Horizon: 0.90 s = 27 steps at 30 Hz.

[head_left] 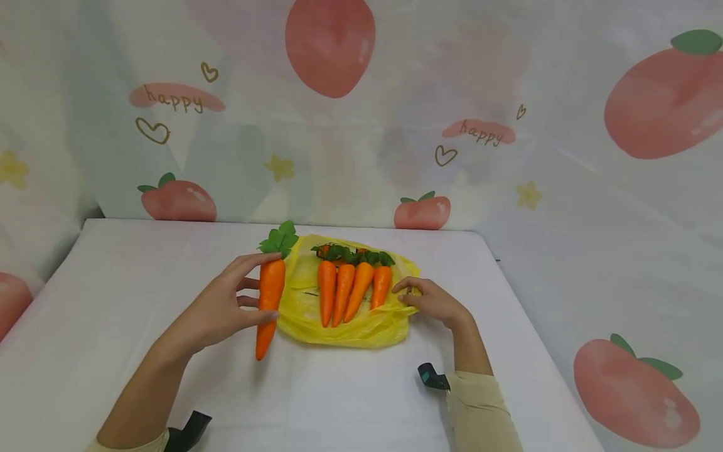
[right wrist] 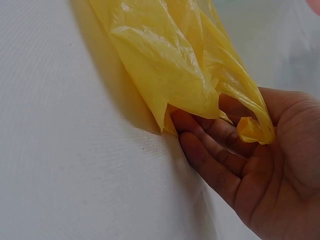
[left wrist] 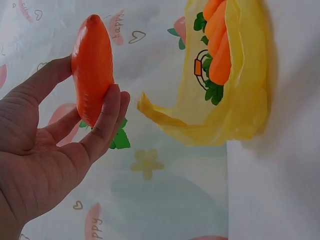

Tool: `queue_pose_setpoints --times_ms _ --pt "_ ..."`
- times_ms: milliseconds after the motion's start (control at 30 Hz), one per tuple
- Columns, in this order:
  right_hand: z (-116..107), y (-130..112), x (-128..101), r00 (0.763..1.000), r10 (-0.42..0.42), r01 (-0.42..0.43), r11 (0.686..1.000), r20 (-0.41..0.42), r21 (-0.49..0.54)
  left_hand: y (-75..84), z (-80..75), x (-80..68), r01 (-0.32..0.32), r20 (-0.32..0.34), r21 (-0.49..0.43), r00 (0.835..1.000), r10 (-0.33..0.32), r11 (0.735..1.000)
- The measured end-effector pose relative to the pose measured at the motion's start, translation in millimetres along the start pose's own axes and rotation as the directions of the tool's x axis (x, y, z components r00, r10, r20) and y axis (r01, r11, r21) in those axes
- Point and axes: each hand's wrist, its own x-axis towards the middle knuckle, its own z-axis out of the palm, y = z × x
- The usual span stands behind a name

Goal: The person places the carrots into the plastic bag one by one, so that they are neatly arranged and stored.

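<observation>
My left hand (head_left: 223,311) grips an orange carrot (head_left: 272,285) with a green leafy top, its tip pointing down, just left of the yellow plastic bag (head_left: 299,323). In the left wrist view the carrot (left wrist: 94,65) sits between the thumb and the fingers. Several more carrots (head_left: 359,292) lie side by side in the opened bag, leaves toward the back. At the bag's right edge my right hand (head_left: 437,301) holds the plastic. The right wrist view shows the bag's edge (right wrist: 160,65) at the curled fingers (right wrist: 210,160), part of them hidden behind the film.
The bag lies on a white-covered table (head_left: 339,402). Behind it hangs a fruit-print backdrop (head_left: 350,144), which also runs along both sides. A black wrist mount (head_left: 433,376) sits on the right sleeve, and another black mount (head_left: 189,432) on the left.
</observation>
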Motion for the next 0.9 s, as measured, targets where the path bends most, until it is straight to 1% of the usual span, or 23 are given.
queue_pose_setpoints --times_ms 200,400,567,633,733,833,900 --pt "0 -4 0 1.000 0.006 -0.006 1.000 0.014 0.006 7.1 9.2 5.4 0.005 0.014 -0.010 1.000 -0.005 1.000" --pt "-2 -27 -12 1.000 -0.005 0.005 1.000 0.026 0.003 14.6 18.6 10.8 -0.026 0.039 -0.030 0.999 0.027 0.999" --pt "-2 -33 -16 0.999 -0.032 0.032 0.999 0.028 0.011 19.7 26.4 18.9 -0.040 0.059 -0.044 0.997 0.043 0.998" --pt "-2 -30 -14 0.999 -0.025 0.024 1.000 0.028 0.012 19.6 30.6 22.9 -0.038 0.069 -0.045 0.997 0.041 0.998" --pt "-1 -18 -8 1.000 -0.005 0.005 1.000 0.015 0.003 18.0 38.1 29.3 -0.024 0.089 -0.058 0.996 0.029 0.998" --pt "0 0 0 1.000 -0.001 0.001 1.000 0.001 0.001 15.6 45.1 34.0 -0.016 0.116 -0.100 0.993 0.027 0.995" --pt "1 3 1 1.000 -0.005 0.005 1.000 -0.003 0.006 13.9 49.6 36.3 -0.018 0.133 -0.130 0.991 0.036 0.991"
